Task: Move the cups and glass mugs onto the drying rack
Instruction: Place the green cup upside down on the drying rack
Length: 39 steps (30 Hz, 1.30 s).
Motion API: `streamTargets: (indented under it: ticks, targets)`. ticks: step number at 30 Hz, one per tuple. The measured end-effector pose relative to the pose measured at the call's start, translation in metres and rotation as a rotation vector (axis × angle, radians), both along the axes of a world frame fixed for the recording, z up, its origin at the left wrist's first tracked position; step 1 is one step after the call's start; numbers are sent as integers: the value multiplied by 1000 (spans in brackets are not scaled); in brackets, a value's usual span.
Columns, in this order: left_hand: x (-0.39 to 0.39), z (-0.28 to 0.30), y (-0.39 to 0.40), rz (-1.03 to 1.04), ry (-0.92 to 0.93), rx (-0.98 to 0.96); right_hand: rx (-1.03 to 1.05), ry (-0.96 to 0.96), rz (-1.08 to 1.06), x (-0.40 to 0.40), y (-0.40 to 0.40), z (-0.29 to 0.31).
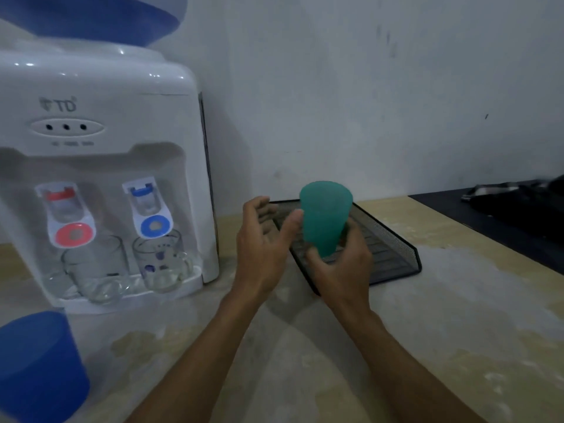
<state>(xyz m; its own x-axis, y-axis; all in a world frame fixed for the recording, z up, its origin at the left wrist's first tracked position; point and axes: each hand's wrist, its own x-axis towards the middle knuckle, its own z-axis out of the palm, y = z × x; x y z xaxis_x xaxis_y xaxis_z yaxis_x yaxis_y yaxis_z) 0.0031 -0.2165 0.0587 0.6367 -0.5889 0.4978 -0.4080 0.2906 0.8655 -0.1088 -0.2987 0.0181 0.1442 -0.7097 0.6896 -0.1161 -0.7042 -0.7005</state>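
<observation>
My right hand (341, 264) grips a green plastic cup (325, 218) by its narrow end, wide end up and tilted, just above the black mesh drying rack (393, 254). My left hand (262, 239) is open beside the cup, its thumb touching the cup's side. Two clear glass mugs stand on the drip tray of the water dispenser: one (94, 267) under the red tap, one with blue print (163, 261) under the blue tap. A blue plastic cup (36, 367) is at the lower left, close to the camera and blurred.
The white water dispenser (100, 148) fills the left side, against a pale wall. The rack lies on a worn beige counter (427, 331). A black surface with a dark object (518, 206) sits at the far right.
</observation>
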Motion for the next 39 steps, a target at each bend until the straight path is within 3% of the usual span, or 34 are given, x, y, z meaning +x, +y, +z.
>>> streamTargets:
  ticks: [6, 13, 18, 29, 35, 39]
  targets:
    - [17, -44, -9, 172, 157, 16, 143, -79, -139, -12, -23, 3]
    - [35, -69, -21, 114, 195, 216, 251, -111, -240, -21, -41, -2]
    - [39, -69, -21, 136, 204, 209, 346, -99, -234, -19, -53, 0]
    - [44, -70, -28, 196, 197, 224, 341, 305, -218, 41, -178, 43]
    - [45, -69, -34, 220, 207, 244, 279, 295, -224, 60, -230, 83]
    - [42, -67, -36, 245, 178, 307, 182, 411, -234, 68, -245, 91]
